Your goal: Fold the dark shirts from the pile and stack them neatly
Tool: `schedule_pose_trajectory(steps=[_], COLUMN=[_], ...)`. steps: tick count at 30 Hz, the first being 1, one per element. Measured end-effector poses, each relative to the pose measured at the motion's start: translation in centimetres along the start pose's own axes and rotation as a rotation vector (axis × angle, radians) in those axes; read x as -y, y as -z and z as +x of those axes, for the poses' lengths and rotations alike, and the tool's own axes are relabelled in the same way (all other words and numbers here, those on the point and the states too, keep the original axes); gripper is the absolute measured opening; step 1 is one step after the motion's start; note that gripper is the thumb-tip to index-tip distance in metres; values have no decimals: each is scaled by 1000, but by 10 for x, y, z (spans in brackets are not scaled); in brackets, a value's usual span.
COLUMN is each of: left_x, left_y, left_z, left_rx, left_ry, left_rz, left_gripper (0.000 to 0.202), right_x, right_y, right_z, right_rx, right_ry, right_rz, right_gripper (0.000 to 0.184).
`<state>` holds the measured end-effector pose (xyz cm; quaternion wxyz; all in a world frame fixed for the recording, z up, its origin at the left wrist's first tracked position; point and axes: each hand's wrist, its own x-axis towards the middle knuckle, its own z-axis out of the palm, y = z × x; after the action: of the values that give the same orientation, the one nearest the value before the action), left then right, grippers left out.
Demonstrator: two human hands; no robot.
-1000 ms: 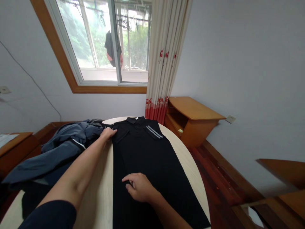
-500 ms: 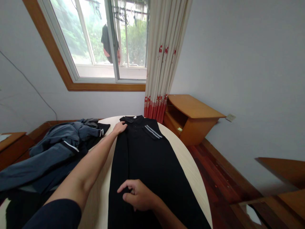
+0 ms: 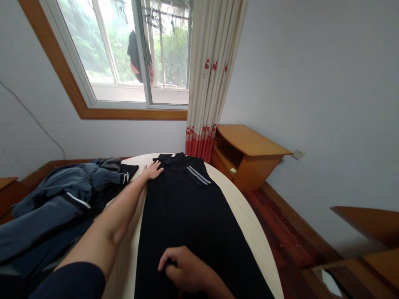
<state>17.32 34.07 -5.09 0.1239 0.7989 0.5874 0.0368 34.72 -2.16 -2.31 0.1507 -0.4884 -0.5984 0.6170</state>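
A black polo shirt (image 3: pixel 193 211) lies lengthwise on a round pale table (image 3: pixel 260 249), its collar at the far end. One short sleeve with two grey stripes is folded inward across its upper right part. My left hand (image 3: pixel 153 170) rests flat near the shirt's far left shoulder, fingers spread. Low in the view, my right hand (image 3: pixel 187 270) is over the near part of the shirt, fingers curled and thumb close to the index finger. Black cloth shows at its fingertips, which appear to pinch the shirt; the other fingers are hidden beneath the hand.
Rumpled grey-blue garments (image 3: pixel 71 187) with white trim are heaped left of the shirt. Beyond the table stand a wooden cabinet (image 3: pixel 252 143) and a long curtain (image 3: pixel 205 95) beside a window (image 3: pixel 124 62). Reddish wooden floor (image 3: pixel 280 236) runs along the right.
My left hand has opened from a grip at the shoulder to lying flat. My right hand has drawn slightly nearer me and its fingers have curled in. The left fold edge looks flatter.
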Motion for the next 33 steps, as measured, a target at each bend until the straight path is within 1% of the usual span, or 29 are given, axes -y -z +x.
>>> schedule_pose_trajectory(steps=[4,7,10,12,14,15,17,19,21,23,26,27,29,31,33], left_x=[10,15,13,10,5,3,0,-4,-8,-14,-26,-30,-38,-44,-48], left_y=[1,-1,1,3,5,4,-1,-9,-18,-26,-31,-32,-33,-35,-39], left_z=[22,31,29,20,0,-13,-46,-82,-117,-146,-176,-183,-199,-218,-240], left_rx=[6,-12,-27,-56,-93,-106,-118,-109,-94,-92,-99,-90,-54,-15,0], left_ry=[5,26,68,89,81,54,-35,-138,-209,-246,-260,-254,-234,-232,-259], left_rz=[37,52,51,49,52,58,78,101,125,149,167,167,155,129,99], left_gripper=[66,66,67,68,67,67,66,67,69,70,69,70,70,71,71], right_x=[-2,-3,-2,-1,1,1,2,2,-1,-5,-13,-15,-18,-20,-19], right_y=[1,1,0,-1,0,1,2,2,0,-3,-5,-5,-4,-1,2], right_z=[2,2,-1,-3,-5,-6,-6,-5,-3,-1,2,2,1,-1,-6], right_rx=[-54,-98,-162,-168,-149,-132,-62,46,163,248,311,341,441,557,636], right_ry=[12,54,132,154,162,163,157,140,123,114,134,135,101,40,-12], right_rz=[-59,-69,-110,-124,-130,-132,-126,-94,-34,54,229,281,351,360,341], right_gripper=[35,33,30,31,35,37,41,42,39,35,35,39,56,69,73])
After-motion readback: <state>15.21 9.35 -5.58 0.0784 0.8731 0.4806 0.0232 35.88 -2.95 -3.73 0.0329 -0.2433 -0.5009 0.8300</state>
